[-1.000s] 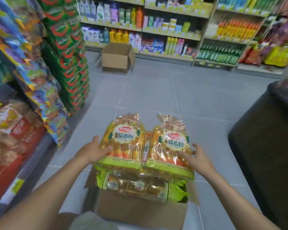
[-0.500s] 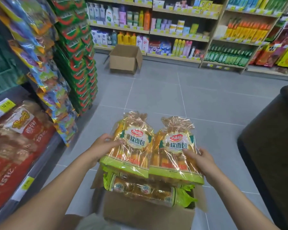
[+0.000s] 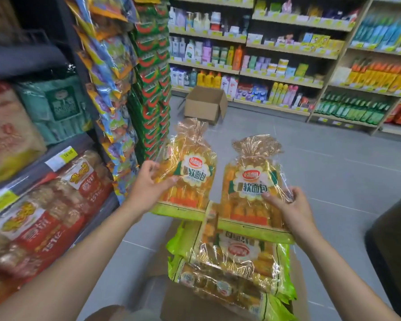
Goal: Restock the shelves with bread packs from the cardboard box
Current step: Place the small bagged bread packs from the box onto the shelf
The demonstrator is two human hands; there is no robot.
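Observation:
Two clear bread packs with green bases and a flower-shaped label hang in the air above the cardboard box [image 3: 185,304]. My left hand [image 3: 146,184] grips the left bread pack [image 3: 190,172] by its left side. My right hand [image 3: 287,205] grips the right bread pack [image 3: 248,191] by its right edge. Both packs stand upright, side by side and slightly apart. Several more bread packs [image 3: 236,262] lie stacked in the box below them.
A dark shelf rack [image 3: 56,156] on the left holds red bagged bread and green packs, with price tags on its rail. Hanging snack strips [image 3: 148,77] stand beyond it. An open cardboard box [image 3: 205,104] sits on the grey floor ahead. A dark bin [image 3: 394,251] stands at right.
Both hands have lifted the two bread packs up out of the box and drawn them slightly apart. The view has swung left towards the shelf rack.

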